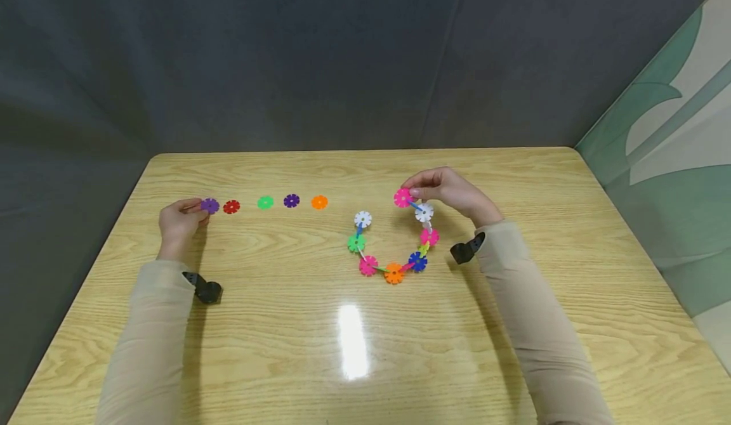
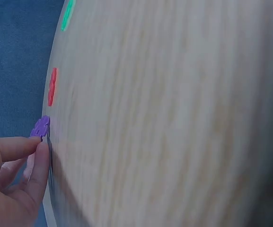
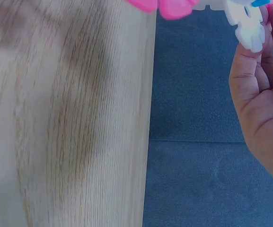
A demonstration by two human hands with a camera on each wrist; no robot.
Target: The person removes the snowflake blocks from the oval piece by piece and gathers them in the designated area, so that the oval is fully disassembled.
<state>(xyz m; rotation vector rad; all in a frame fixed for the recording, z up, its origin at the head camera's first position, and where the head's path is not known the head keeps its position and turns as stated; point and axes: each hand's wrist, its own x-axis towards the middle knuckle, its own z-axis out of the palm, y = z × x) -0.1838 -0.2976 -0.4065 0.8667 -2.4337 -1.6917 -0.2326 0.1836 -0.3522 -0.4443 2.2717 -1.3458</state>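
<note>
At the left, my left hand [image 1: 177, 225] pinches a purple notched plastic disc [image 1: 210, 206] between thumb and fingertips; the left wrist view shows the purple disc [image 2: 40, 126] tilted up from the tabletop. My right hand [image 1: 454, 193] holds a pink notched disc [image 1: 402, 197], the upper right end of a chain of interlocked discs. This chain curves in a U, passing a white disc [image 1: 424, 212], a dark blue disc [image 1: 418, 262], an orange disc [image 1: 394, 274] and a green disc [image 1: 356, 243] to another white disc [image 1: 363, 219] at its other end.
Loose discs lie in a row near the back: red [image 1: 231, 207] right beside the purple one, then light green [image 1: 265, 202], dark purple [image 1: 292, 200] and orange [image 1: 319, 202]. The wooden table [image 1: 274, 349] ends at a dark curtain [image 1: 342, 63]. Patterned fabric [image 1: 679, 158] hangs at the right.
</note>
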